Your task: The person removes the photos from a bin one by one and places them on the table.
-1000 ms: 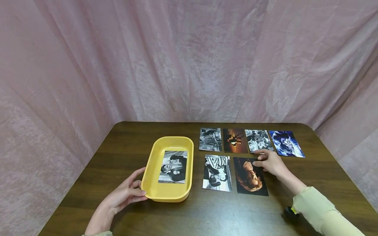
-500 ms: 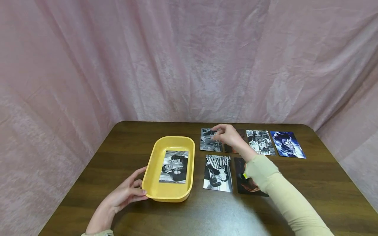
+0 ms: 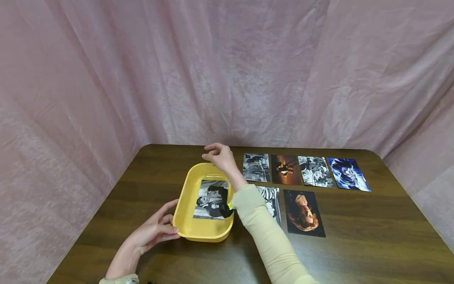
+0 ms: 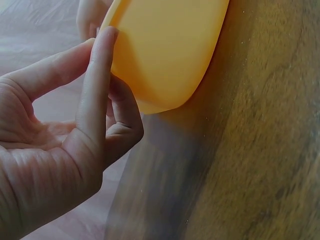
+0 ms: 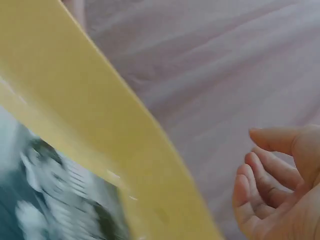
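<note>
A yellow plastic tray [image 3: 198, 230] with rounded corners stands on the table, and a black-and-white photo card [image 3: 209, 197] lies in it. At the tray's near left corner, my left hand [image 3: 152, 230] pinches the rim; the left wrist view shows the thumb [image 4: 102, 55] laid along the tray edge [image 4: 170, 90]. My right hand [image 3: 221, 157] is over the tray's far right rim with fingers loosely bent. In the right wrist view nothing is between the fingers of the right hand [image 5: 275, 185]. The right forearm hides part of the tray's right side.
Right of the tray, a back row holds two black-and-white cards [image 3: 256, 167] [image 3: 315, 171], an orange-brown card [image 3: 285, 169] and a blue card [image 3: 349, 173]. In front lie a striped black-and-white card [image 3: 271, 201], partly behind the sleeve, and a dark portrait card [image 3: 304, 213]. A pink curtain [image 3: 227, 71] hangs behind the table.
My right hand has swept left, from the dark portrait card across the back row to the tray's far rim. The left hand keeps its grip on the tray, and the cards lie as before.
</note>
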Motion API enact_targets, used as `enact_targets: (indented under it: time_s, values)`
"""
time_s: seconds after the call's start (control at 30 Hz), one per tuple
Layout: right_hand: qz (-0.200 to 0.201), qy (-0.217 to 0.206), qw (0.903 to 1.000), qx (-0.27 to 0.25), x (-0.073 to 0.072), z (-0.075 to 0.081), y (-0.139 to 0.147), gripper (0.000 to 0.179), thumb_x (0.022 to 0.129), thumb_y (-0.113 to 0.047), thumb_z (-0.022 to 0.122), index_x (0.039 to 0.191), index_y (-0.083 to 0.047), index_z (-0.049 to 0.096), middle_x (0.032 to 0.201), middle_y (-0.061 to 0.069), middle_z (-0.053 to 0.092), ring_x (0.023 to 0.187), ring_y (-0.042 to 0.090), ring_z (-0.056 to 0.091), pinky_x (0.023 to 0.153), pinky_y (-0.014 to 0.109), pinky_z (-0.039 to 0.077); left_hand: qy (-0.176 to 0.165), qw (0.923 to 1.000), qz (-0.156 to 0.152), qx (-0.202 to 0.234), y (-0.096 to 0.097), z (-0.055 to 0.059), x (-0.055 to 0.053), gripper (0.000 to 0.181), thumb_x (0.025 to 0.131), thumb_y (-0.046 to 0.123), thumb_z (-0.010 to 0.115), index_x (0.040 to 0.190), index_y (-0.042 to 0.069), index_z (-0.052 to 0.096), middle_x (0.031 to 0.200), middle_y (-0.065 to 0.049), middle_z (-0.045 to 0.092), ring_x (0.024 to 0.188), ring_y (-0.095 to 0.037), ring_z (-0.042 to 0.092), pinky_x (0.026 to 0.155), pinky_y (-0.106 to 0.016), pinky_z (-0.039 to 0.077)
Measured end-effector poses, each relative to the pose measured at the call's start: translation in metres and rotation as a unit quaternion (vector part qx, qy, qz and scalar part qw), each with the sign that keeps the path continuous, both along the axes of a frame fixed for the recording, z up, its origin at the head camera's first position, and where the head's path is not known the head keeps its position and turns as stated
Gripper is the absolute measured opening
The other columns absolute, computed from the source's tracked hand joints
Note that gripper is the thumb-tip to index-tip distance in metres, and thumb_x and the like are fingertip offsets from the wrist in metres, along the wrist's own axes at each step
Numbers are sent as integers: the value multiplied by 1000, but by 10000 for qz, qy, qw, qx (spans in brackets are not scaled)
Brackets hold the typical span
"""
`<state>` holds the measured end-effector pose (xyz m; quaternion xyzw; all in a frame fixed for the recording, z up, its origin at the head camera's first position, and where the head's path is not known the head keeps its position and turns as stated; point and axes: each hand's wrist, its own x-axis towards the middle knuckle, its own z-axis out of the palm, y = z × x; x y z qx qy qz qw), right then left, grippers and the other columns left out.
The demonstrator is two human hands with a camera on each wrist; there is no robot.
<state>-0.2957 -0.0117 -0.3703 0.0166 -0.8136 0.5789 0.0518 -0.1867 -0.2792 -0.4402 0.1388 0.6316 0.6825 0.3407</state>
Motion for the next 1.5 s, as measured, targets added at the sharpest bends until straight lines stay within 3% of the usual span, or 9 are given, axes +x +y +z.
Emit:
enact_targets:
  time_s: [0.13, 0.27, 0.37, 0.47, 0.63, 0.77, 0.97, 1.27, 1.5]
  values:
    - [-155, 310, 9969, 713, 4, -20, -11, 18, 89, -22, 73, 103, -10, 73, 91, 7, 73, 80, 20, 62, 65, 22, 48, -1, 10000, -19, 8, 4, 0, -1, 94, 86, -1, 64, 158, 11, 4, 104, -5, 57, 93, -18, 69, 85, -31, 61]
    - [166, 39, 9793, 2019, 10, -30, -12, 22, 90, -31, 71, 106, -14, 72, 101, 4, 73, 89, 19, 65, 74, 29, 54, -3, 10000, -35, -4, 5, 0, -2, 93, 86, -1, 65, 157, 11, 5, 105, -6, 57, 94, -19, 69, 86, -31, 61]
    - [789, -467, 9443, 3162, 16, -32, -11, 49, 88, -39, 72, 131, -17, 61, 129, 6, 66, 117, 29, 61, 97, 43, 53, 5, 10000, -29, -12, 4, 0, -2, 93, 86, -1, 64, 157, 11, 5, 106, -6, 57, 94, -19, 69, 85, -31, 61]
    - [1375, -987, 9005, 4006, 24, -34, -10, 84, 80, -45, 80, 150, -22, 40, 154, 8, 42, 142, 39, 39, 114, 55, 39, 8, 10000, -30, -17, 3, 0, -1, 94, 87, 0, 64, 158, 11, 4, 106, -6, 57, 94, -19, 70, 85, -30, 61]
    - [1773, -1492, 8559, 4623, 33, -34, -10, 112, 66, -33, 92, 156, -29, 27, 161, 9, 23, 146, 42, 21, 111, 52, 43, 7, 10000, -24, 14, 1, 0, -1, 93, 87, -1, 63, 158, 11, 4, 104, -5, 58, 93, -18, 70, 85, -30, 61]
    - [1687, -1636, 8445, 4812, 34, -34, -12, 110, 61, -20, 95, 153, -25, 34, 155, 12, 26, 138, 38, 26, 96, 42, 53, -3, 10000, -12, 52, 1, 0, -1, 93, 87, -2, 63, 158, 11, 4, 104, -5, 59, 93, -18, 70, 84, -30, 61]
    - [1516, -1501, 8353, 5067, 32, -36, -15, 100, 57, -29, 97, 142, -21, 46, 141, 16, 35, 121, 32, 31, 103, 44, 39, -30, 10000, -3, 71, 0, 0, 0, 93, 87, -2, 63, 158, 12, 5, 104, -5, 59, 92, -18, 71, 84, -29, 61]
    - [1361, -1612, 8690, 4475, 33, -37, -17, 98, 60, -11, 94, 143, -33, 48, 148, 19, 27, 128, 39, 36, 84, 47, 56, -31, 10000, -5, 39, -2, -1, 1, 93, 87, -1, 64, 158, 14, 6, 105, -5, 58, 94, -19, 70, 85, -30, 61]
    - [1436, -1409, 8371, 5086, 30, -29, -18, 82, 71, 6, 81, 141, -29, 55, 143, 24, 45, 116, 39, 51, 79, 36, 55, 51, 10000, -21, -15, -1, -2, 0, 94, 86, 0, 64, 158, 12, 4, 102, -4, 58, 92, -18, 70, 84, -30, 61]
